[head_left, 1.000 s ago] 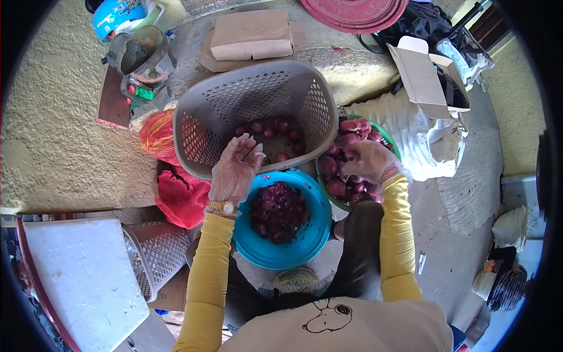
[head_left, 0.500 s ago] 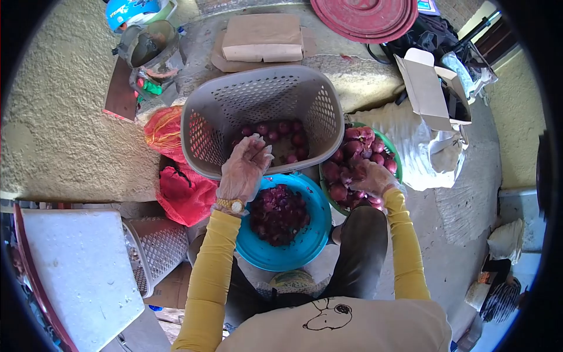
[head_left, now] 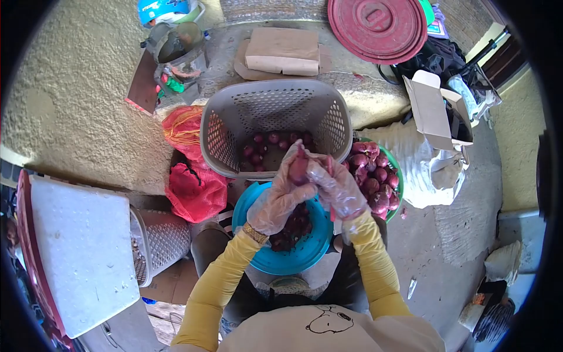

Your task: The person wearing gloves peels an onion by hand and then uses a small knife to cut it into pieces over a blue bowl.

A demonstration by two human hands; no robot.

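In plastic gloves, my left hand (head_left: 275, 202) is closed around a red onion (head_left: 298, 170). My right hand (head_left: 340, 186) is pressed against the onion's right side with curled fingers. A pinkish-red bit shows below the right palm; I cannot make out what it is. Under the hands sits a blue basin (head_left: 316, 249) with dark purple onion pieces or skins (head_left: 284, 240). Beyond it stands a grey perforated basket (head_left: 275, 88) with several red onions (head_left: 256, 158) on its bottom. A green basin (head_left: 399, 176) heaped with red onions (head_left: 381, 175) is at the right.
Red mesh sacks (head_left: 196, 190) lie left of the grey basket. A white box lid (head_left: 82, 252) and another perforated basket (head_left: 167, 243) stand further left. Behind are a flat cardboard box (head_left: 282, 51) and a red round lid (head_left: 378, 29). A white sack (head_left: 404, 149) and open carton (head_left: 427, 105) are right.
My right hand has left the green basin and come to the middle. My left hand has moved right from the grey basket's rim, and both hands now meet at an onion.
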